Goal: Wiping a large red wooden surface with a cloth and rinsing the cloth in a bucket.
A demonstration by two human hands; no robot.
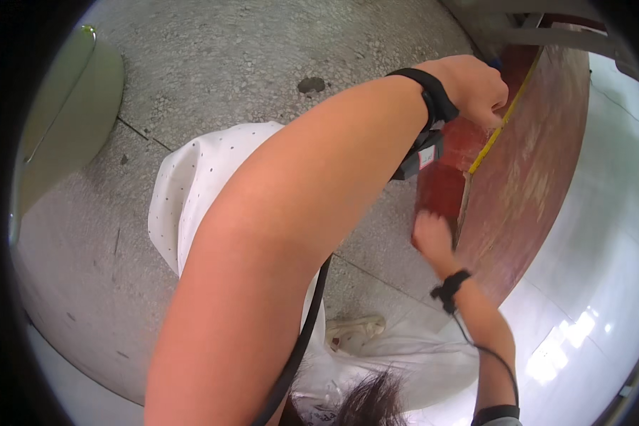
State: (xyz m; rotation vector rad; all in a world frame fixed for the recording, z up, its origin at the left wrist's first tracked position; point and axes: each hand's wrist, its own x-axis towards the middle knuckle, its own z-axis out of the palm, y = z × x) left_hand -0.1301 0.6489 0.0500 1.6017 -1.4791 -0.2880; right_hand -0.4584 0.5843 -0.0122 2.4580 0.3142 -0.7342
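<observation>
My left arm reaches across the view from the lower left. My left hand (466,88) is curled, its fingertips beside a yellow strip (487,146) along the edge of a red painted surface (442,189). Whether it holds anything is hidden. A black strap (428,93) circles that wrist, with a dark box (426,152) bearing a small label below it. My right hand (434,237), blurred and with fingers bent, is at the near end of the red surface. What lies under its fingers cannot be made out. Its wrist carries a black strap (450,290) with a cable.
A speckled grey terrazzo floor (234,64) spreads below. Beyond the strip runs a worn reddish band (527,186), then glossy white tiles (612,213). A pale green rounded object (80,112) stands at left. White dotted fabric (207,154) and a pale shoe (359,327) are nearer.
</observation>
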